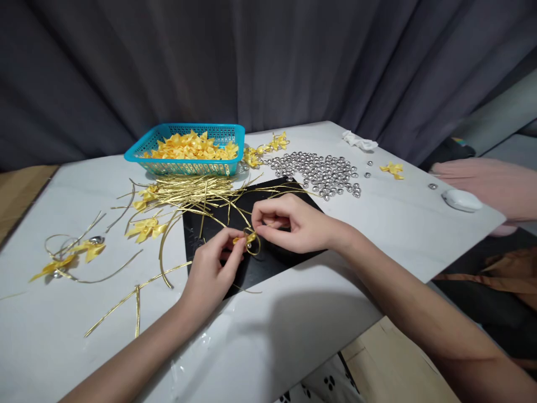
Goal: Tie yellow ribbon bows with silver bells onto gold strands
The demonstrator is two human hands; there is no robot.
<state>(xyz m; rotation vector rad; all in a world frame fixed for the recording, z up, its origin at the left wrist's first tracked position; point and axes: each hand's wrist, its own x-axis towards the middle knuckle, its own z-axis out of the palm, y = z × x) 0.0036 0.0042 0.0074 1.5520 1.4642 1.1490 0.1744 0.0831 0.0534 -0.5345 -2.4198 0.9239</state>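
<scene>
Over a black mat [260, 274], my left hand [216, 257] pinches a small yellow ribbon bow [239, 240]. A thin gold tie [259, 246] curves in a loop beside the bow. My right hand [293, 224] is closed at the upper side of that loop, thumb and forefinger together on the gold tie. The fingertips of both hands are close to each other. A pile of straight gold ties [193, 190] lies just beyond the mat, some of them reaching across it.
A blue basket [239, 167] full of yellow bows stands at the back. Silver heart-shaped beads [327, 173] are spread right of it. Tied bows [62, 263] lie at the left. A white computer mouse [461, 200] and a crumpled tissue [359, 141] sit on the right side of the table [390, 235].
</scene>
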